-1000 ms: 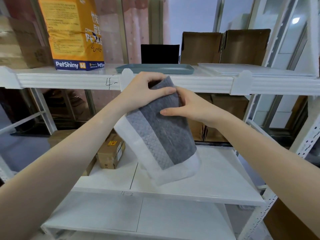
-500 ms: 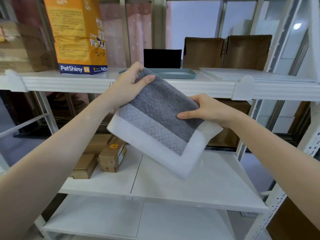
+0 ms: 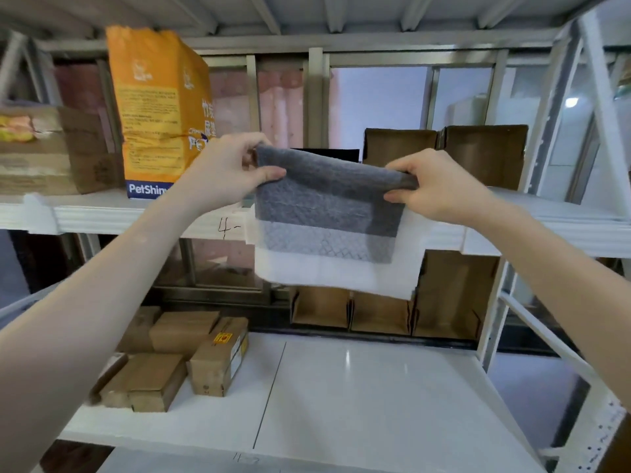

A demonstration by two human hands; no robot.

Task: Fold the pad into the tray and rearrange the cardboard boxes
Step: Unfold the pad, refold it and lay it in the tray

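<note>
A folded grey pad [image 3: 327, 213] with a white border hangs in front of the upper shelf edge. My left hand [image 3: 228, 172] pinches its top left corner and my right hand [image 3: 440, 186] pinches its top right corner. The pad hides the tray behind it. Open cardboard boxes [image 3: 444, 151] stand at the back of the upper shelf, to the right. Several closed small cardboard boxes [image 3: 184, 356] lie on the left of the lower shelf. More open cardboard boxes [image 3: 379, 312] line the back of that lower shelf.
An orange PetShiny bag [image 3: 160, 110] stands on the upper shelf left of my hands, beside a worn brown box [image 3: 54, 151]. The white lower shelf [image 3: 375, 397] stretches wide at the right. A white upright post [image 3: 491, 308] rises at the right.
Both hands have lifted the pad from a slanted hold up to shelf height, now level and hanging by its top edge. The view has tilted upward.
</note>
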